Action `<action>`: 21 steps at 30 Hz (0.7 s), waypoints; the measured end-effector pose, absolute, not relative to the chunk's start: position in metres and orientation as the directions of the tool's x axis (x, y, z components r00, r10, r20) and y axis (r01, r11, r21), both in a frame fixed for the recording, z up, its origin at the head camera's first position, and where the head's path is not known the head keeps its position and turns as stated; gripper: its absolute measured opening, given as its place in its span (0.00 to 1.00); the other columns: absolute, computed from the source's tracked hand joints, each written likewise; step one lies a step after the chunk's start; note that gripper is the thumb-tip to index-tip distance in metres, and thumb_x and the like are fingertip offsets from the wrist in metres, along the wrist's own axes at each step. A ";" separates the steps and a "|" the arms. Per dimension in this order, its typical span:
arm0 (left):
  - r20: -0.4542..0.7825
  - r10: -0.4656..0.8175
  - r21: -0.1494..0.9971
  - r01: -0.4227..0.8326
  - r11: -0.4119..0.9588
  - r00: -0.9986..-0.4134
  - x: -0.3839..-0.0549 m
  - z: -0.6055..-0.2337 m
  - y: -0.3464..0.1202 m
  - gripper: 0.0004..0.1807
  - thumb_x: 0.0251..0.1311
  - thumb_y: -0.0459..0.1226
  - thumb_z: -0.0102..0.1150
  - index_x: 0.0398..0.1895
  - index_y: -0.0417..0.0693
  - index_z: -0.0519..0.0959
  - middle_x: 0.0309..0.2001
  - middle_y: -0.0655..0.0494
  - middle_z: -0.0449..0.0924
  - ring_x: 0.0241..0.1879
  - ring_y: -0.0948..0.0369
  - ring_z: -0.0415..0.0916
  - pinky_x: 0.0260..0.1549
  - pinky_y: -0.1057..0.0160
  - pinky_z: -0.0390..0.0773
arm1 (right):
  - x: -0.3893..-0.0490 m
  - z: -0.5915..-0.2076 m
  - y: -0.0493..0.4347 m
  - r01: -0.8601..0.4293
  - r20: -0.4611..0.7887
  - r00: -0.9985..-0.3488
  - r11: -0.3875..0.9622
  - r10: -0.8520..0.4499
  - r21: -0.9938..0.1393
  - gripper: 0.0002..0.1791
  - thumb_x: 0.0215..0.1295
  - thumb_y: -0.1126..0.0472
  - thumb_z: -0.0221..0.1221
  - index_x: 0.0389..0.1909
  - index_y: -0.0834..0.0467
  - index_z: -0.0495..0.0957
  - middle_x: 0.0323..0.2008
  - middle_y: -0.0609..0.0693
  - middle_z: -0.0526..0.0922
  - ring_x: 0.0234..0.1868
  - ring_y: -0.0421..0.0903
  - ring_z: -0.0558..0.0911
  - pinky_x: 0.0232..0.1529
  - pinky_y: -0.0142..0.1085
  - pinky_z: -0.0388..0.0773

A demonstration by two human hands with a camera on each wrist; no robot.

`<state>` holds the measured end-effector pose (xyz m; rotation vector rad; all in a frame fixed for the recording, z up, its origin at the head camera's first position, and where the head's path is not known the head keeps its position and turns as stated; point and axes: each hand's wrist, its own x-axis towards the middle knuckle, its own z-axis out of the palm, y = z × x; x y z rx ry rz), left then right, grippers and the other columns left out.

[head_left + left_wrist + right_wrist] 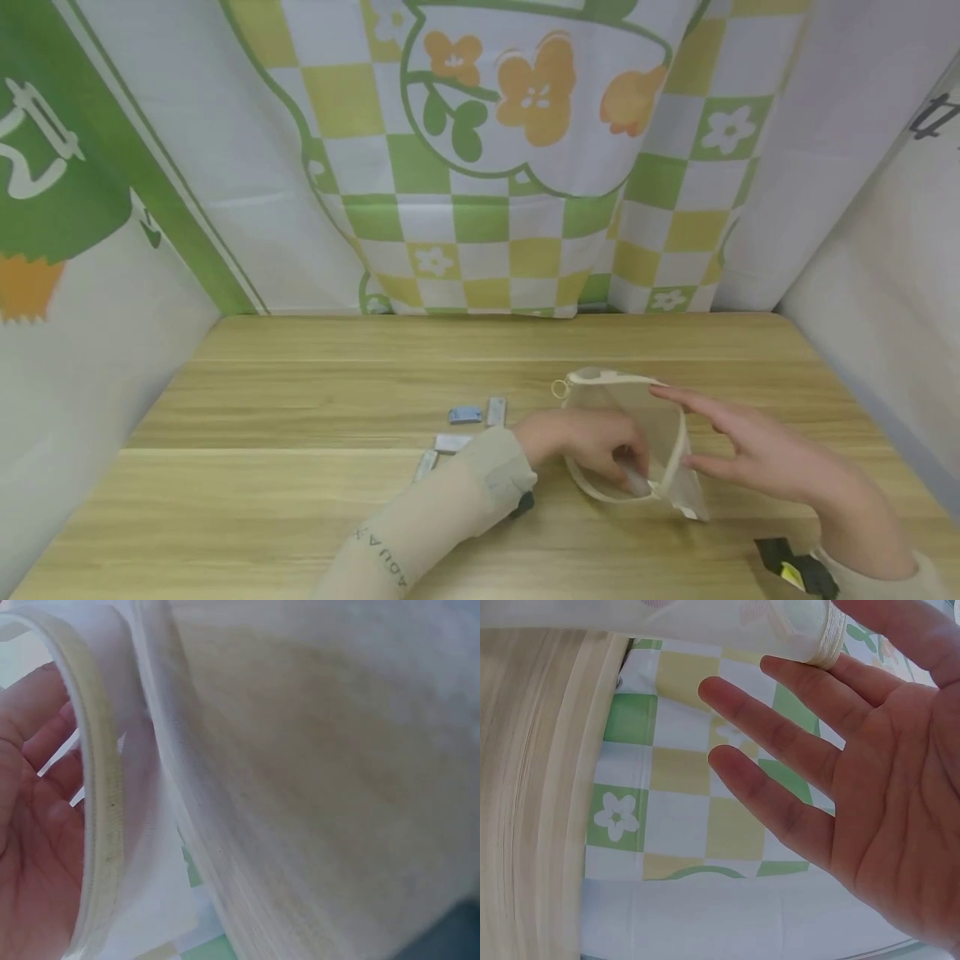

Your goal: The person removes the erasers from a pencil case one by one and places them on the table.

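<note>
A pale, see-through zip pouch (600, 493) stands with its mouth open on the right side of the table, in the head view. My left hand (600, 442) reaches inside it, fingers curled, and seems to pinch a small whitish block (636, 482), partly hidden by the fingers. My right hand (772, 454) is at the pouch's right rim, its fingers spread and mostly straight, touching the edge. In the right wrist view, the palm of the right hand (885, 772) faces the camera beside the zipper edge. Pouch fabric (315, 780) fills most of the left wrist view.
Left of the pouch lie several small flat blocks, among them a blue one (466, 415), a grey one (497, 411) and a white one (452, 443). The left forearm partly covers this group. A patterned curtain (480, 217) hangs behind the wooden table (300, 392).
</note>
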<state>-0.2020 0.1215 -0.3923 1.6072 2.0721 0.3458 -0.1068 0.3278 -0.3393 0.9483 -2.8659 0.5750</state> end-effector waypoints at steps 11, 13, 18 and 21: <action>-0.189 0.966 0.456 0.855 0.247 -0.178 -0.201 -0.392 0.120 0.11 0.61 0.37 0.66 0.46 0.48 0.85 0.44 0.62 0.85 0.41 0.73 0.73 0.44 0.82 0.68 | -0.107 -0.340 0.327 -0.575 0.160 -0.814 0.733 -0.559 -0.363 0.43 0.61 0.53 0.68 0.76 0.46 0.59 0.69 0.50 0.72 0.59 0.49 0.79 0.50 0.40 0.81; -0.188 0.966 0.461 0.853 0.246 -0.177 -0.201 -0.391 0.120 0.11 0.61 0.37 0.66 0.47 0.48 0.85 0.44 0.62 0.85 0.41 0.72 0.73 0.43 0.81 0.69 | -0.107 -0.340 0.327 -0.579 0.163 -0.811 0.733 -0.561 -0.358 0.43 0.61 0.53 0.68 0.76 0.47 0.59 0.70 0.50 0.72 0.59 0.49 0.79 0.50 0.39 0.81; -0.170 0.970 0.480 0.845 0.234 -0.172 -0.202 -0.390 0.118 0.11 0.60 0.36 0.66 0.46 0.46 0.85 0.43 0.61 0.86 0.39 0.72 0.74 0.42 0.82 0.69 | -0.108 -0.340 0.326 -0.589 0.168 -0.804 0.725 -0.570 -0.357 0.43 0.61 0.54 0.68 0.75 0.48 0.59 0.69 0.51 0.72 0.59 0.50 0.79 0.51 0.42 0.81; -0.160 0.972 0.483 0.845 0.230 -0.173 -0.202 -0.390 0.117 0.12 0.60 0.36 0.66 0.46 0.46 0.85 0.42 0.60 0.86 0.39 0.72 0.74 0.41 0.82 0.69 | -0.108 -0.341 0.325 -0.595 0.169 -0.799 0.716 -0.577 -0.365 0.42 0.62 0.54 0.67 0.75 0.48 0.59 0.69 0.52 0.73 0.58 0.52 0.80 0.51 0.45 0.81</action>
